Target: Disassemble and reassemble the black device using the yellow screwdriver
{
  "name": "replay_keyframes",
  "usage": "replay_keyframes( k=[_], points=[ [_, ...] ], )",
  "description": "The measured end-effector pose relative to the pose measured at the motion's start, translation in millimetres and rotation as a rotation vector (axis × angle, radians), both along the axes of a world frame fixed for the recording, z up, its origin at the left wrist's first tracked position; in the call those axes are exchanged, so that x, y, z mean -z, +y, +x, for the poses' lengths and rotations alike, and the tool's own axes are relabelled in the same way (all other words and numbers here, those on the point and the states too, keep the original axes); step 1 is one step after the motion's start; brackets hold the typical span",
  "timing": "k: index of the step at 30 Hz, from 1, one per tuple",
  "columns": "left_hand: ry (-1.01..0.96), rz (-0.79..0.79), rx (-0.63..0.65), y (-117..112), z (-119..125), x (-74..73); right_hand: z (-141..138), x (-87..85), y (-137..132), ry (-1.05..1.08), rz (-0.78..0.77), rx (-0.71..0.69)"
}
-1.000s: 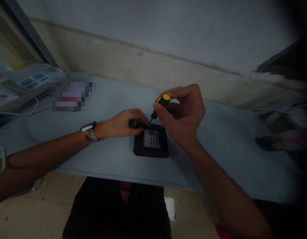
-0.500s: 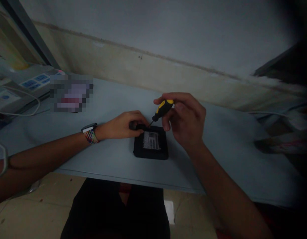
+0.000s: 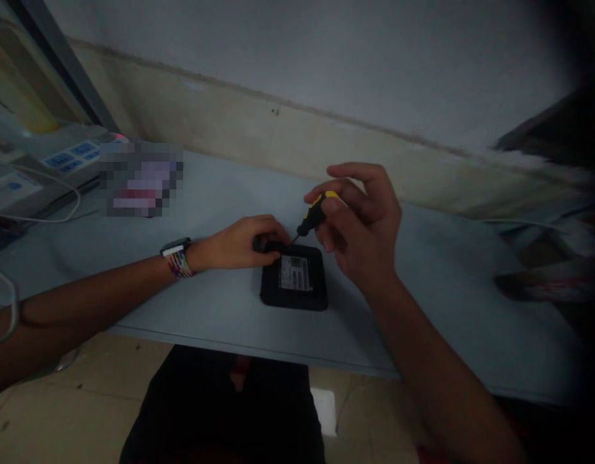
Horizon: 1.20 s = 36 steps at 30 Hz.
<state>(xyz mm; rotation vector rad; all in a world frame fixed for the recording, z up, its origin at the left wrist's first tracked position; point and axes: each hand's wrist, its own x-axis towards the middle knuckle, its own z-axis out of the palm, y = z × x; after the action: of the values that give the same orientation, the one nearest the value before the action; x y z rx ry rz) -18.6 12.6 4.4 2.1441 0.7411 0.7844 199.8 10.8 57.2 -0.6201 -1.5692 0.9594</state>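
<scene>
On the table (image 3: 220,306) lies a flat, square black box (image 3: 314,277) with a white printed label (image 3: 295,273) facing up. My left hand (image 3: 252,241) grips its far left corner, around a dark protruding piece (image 3: 261,243) whose kind I cannot make out. A screwdriver (image 3: 318,211) with a black and yellow handle is pinched in my right hand (image 3: 365,222), its index finger lifted away. The shaft slants down to the box's far edge, beside my left fingertips. Where exactly the tip rests is too small to tell.
A power strip (image 3: 70,158) and white cables (image 3: 78,196) are at the left. Near them lies a blurred-out, pixelated object (image 3: 140,183). The wall (image 3: 278,138) runs along the table's back edge. Blurred items (image 3: 543,280) stand at the right.
The fingers of my right hand have shifted on the screwdriver: the thumb now lies over the handle and the index finger is raised. My left hand and the box keep their places.
</scene>
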Motion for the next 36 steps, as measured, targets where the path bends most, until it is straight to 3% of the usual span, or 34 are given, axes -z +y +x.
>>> replay_keyframes(
  k=[9, 21, 28, 36],
  points=[
    [0.003, 0.000, -0.002, 1.0, -0.3, 2.2, -2.4, 3.4, 2.5, 0.024, 0.041, 0.123],
    [-0.008, -0.004, 0.002, 1.1, 0.2, 3.1, 6.6, -0.8, 2.5, 0.056, -0.114, -0.124],
    [-0.003, -0.010, 0.000, 1.4, 0.7, 0.9, 4.9, -3.3, -2.2, 0.015, -0.115, -0.058],
    [0.007, 0.004, -0.006, 2.0, 0.3, 3.1, 6.1, -5.9, -3.2, 0.043, -0.196, -0.144]
  ],
)
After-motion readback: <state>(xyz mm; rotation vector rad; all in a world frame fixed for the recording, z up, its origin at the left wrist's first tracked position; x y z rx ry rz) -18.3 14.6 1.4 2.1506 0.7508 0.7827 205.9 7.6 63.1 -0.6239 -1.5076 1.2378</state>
